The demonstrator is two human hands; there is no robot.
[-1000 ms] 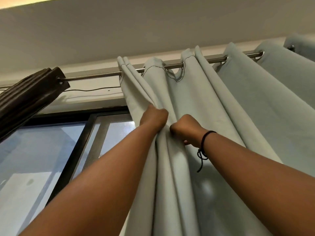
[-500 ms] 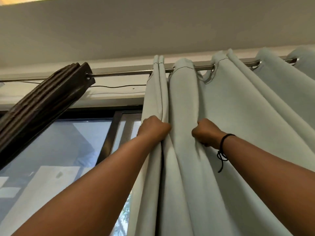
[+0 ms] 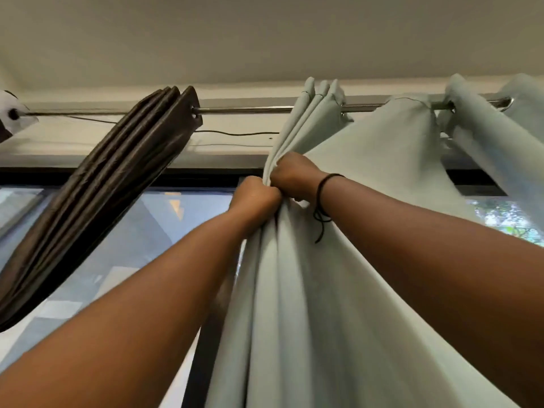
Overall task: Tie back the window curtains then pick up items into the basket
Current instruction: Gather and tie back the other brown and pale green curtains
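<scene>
Fingers (image 3: 273, 192) of both hands bunch pale curtain (image 3: 294, 290).

A plain pale ceiling (image 3: 265, 30) meets a white wall; below, a black-framed window (image 3: 164, 219) shows daylight, buildings and green foliage (image 3: 506, 219).

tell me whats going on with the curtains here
A person is reaching up with both hands and gathering the pale green curtain into a bunch just below the metal rod. The left hand and right hand are fisted on its folds, side by side. A dark brown curtain hangs bunched to the left. No tie is visible yet, so nothing is tied back.
</scene>
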